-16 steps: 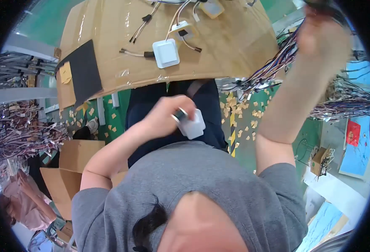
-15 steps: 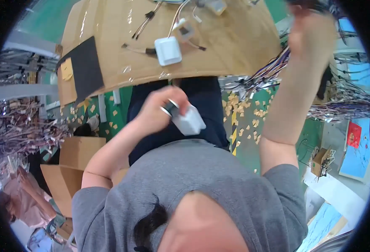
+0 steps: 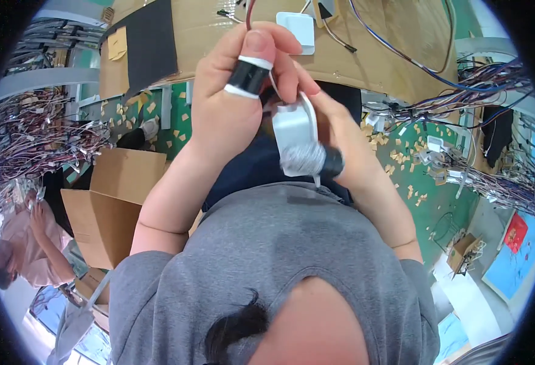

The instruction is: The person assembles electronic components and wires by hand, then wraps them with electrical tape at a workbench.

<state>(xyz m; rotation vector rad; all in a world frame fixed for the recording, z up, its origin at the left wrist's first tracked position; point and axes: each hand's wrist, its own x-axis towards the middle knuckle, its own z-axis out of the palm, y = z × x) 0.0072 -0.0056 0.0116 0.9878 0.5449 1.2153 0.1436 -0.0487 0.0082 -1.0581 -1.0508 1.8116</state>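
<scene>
While both hands meet in the upper middle of the frame, the left hand curls into a loose fist, its thumb wrapped in a black band with white edges, and its fingers close around thin wires that run up toward the top edge. Just right of it, the right hand grips a white box, a small flat plastic part, with the fingers wrapped behind it and a black-banded fingertip pressed at its lower end; that end of the part is blurred, so its exact shape cannot be told. The box sits between the two hands, touching both, above the grey shirt that fills the lower middle of the frame. Behind the hands a brown cardboard counter spans the top, carrying a second white box, a black sheet at the upper left and loose coloured wires. A green floor strewn with small tan scraps shows to the right and left of the arms. Dense bundles of wire hang at the left edge and more at the upper right. A cardboard carton stands at the left, and another person in pink sits at the lower left edge, well apart from the hands.
</scene>
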